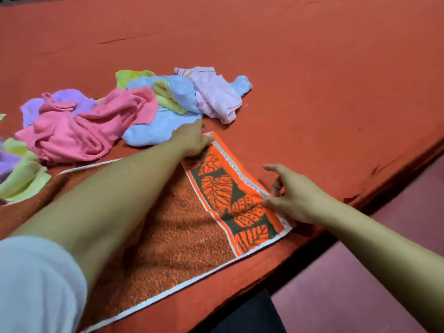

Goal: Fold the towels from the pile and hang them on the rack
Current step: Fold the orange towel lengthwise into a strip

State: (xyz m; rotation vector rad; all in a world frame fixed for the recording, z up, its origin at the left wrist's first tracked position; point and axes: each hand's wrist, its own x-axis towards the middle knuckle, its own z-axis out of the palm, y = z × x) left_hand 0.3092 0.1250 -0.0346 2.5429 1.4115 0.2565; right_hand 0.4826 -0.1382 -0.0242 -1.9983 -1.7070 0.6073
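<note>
- i see the orange towel [177, 227] spread flat on the red counter [312, 80], its leaf-patterned border pointing toward the far right.
- my left hand [192, 140] reaches across to the far corner of that towel; the fingers [207, 140] lie fairly straight and press on the white edge. i cannot tell if they pinch it.
- my right hand [295, 198] sits at the right edge of the border, thumb on the leaf pattern and curled fingers [276, 188] over the white hem, pinching it; the index finger points out free.
- the pile [134, 109] of crumpled towels lies just beyond the orange one: pink, blue, purple, yellow and pale pink.
- a green towel [24, 176] rests at the left, overlapping the orange towel's left end.
- a white sleeve [36, 284] covers my left upper arm.
- the floor [360, 272] shows to the right of the counter.
</note>
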